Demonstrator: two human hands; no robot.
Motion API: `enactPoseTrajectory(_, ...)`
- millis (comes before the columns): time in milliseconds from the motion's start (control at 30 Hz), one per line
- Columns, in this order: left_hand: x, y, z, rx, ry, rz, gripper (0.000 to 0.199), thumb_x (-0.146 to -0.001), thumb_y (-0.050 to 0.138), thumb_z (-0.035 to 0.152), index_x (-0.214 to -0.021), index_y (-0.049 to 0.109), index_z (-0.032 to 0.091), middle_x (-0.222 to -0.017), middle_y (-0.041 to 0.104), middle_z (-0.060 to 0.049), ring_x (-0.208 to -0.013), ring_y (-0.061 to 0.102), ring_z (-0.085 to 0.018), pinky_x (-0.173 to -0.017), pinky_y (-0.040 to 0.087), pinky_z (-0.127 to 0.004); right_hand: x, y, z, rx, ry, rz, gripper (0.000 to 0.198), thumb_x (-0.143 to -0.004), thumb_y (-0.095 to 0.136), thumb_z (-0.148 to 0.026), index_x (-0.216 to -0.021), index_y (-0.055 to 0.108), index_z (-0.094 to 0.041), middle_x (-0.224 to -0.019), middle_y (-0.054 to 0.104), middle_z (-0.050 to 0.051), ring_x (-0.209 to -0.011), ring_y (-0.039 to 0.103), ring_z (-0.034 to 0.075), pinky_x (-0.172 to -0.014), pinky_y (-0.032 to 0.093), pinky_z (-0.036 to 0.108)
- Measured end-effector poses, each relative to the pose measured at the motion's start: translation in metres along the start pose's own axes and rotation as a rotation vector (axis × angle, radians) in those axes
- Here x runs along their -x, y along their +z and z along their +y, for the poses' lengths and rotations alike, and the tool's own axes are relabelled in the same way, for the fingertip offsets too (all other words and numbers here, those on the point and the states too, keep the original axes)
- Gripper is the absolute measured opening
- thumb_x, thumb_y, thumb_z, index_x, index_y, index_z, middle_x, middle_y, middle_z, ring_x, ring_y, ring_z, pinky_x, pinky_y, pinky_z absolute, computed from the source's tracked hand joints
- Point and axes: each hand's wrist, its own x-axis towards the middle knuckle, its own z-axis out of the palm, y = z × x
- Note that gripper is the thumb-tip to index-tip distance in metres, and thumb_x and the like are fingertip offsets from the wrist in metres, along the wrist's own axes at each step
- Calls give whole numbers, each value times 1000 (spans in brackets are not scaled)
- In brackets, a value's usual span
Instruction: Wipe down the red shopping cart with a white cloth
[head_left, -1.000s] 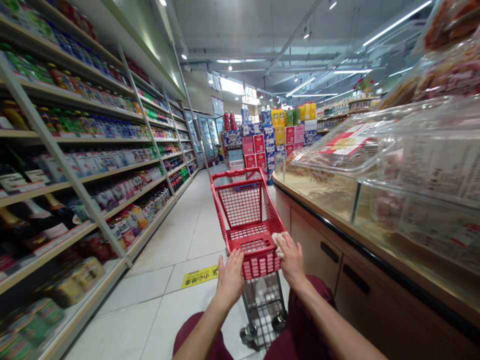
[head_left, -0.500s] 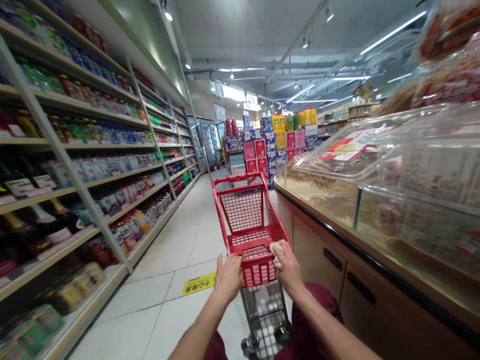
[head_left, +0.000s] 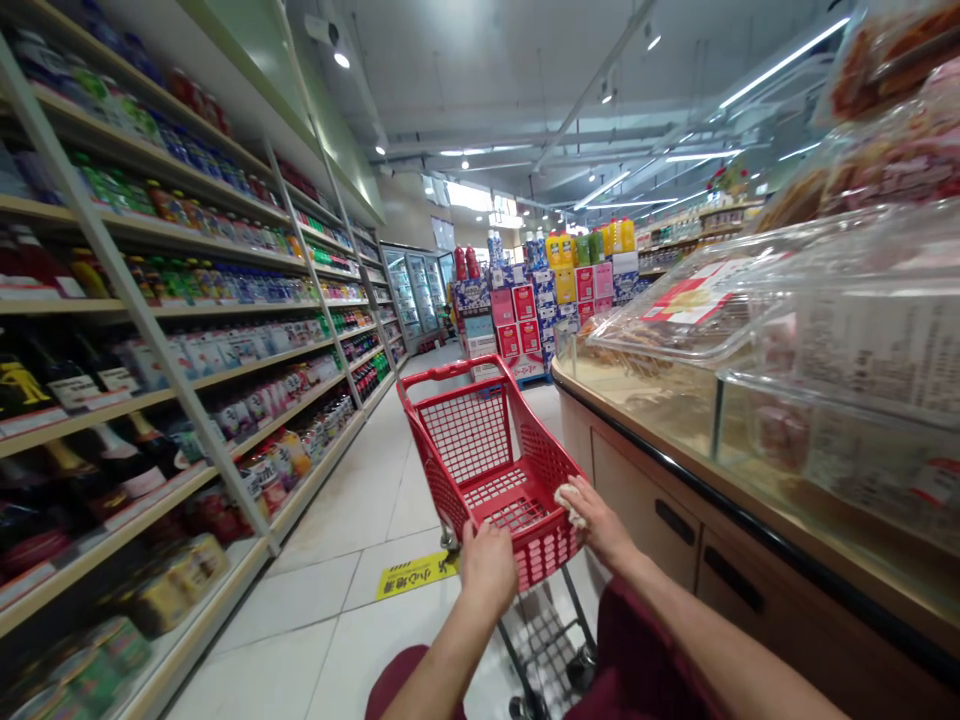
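Observation:
A red plastic shopping cart (head_left: 469, 440) stands right in front of me, its basket bare inside and its near end towards me. My left hand (head_left: 489, 568) is closed over the left corner of the basket's near rim. At the right corner, my right hand (head_left: 600, 520) presses a crumpled whitish cloth (head_left: 573, 503) against the rim, with its fingers bent over it. Below the basket show the cart's grey lower rack and black wheels, between my knees.
Shelves of bottles and packs (head_left: 247, 340) line the left side. A display counter (head_left: 637, 450) with clear food boxes stands close on the right. Stacked drink cartons (head_left: 517, 320) rise ahead. A yellow floor sign (head_left: 416, 576) lies on the white tiles.
The cart has turned, its far end swinging left and its near end moving right. Both hands have shifted right with the rim, the cloth still under the right hand.

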Motion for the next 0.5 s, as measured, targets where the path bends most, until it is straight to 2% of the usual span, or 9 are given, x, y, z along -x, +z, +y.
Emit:
enactPoseTrajectory(100,4,4,13,77,79,14,33,-74,38,23,-101,56,17,-100,62,-8,-102,49,-20,-102,16,-44,-11,-15,13,25,80,-14,55,-60,45,1,-112,56,-16,-128,45,12,-122,34,21,-98,33,38)
enactPoseTrajectory(200,4,11,4,105,119,46,47,-74,36,23,-120,43,20,-128,45,-6,-121,34,-20,-105,8,-46,-15,-24,9,46,159,-1,59,-57,42,3,-111,57,-18,-128,45,10,-121,36,21,-98,34,39)
enactPoseTrajectory(300,-2,17,-19,16,70,48,58,-72,34,16,-130,30,18,-141,25,-5,-131,14,-21,-105,5,-50,-4,-21,-19,-6,108,-38,58,-60,40,3,-110,58,-19,-128,45,9,-120,38,19,-97,35,37)
enactPoseTrajectory(400,-6,21,-30,-57,91,43,63,-71,31,10,-133,23,18,-143,17,-5,-132,7,-20,-105,4,-49,14,-11,-59,-99,-25,-75,58,-61,40,2,-112,56,-21,-127,46,7,-119,40,18,-97,35,38)
enactPoseTrajectory(500,-7,22,-28,-82,110,29,69,-69,36,14,-135,16,17,-144,11,-6,-132,3,-22,-105,6,-46,23,-4,-83,-121,-42,-30,60,-60,39,3,-112,56,-20,-124,49,8,-117,42,18,-97,35,39)
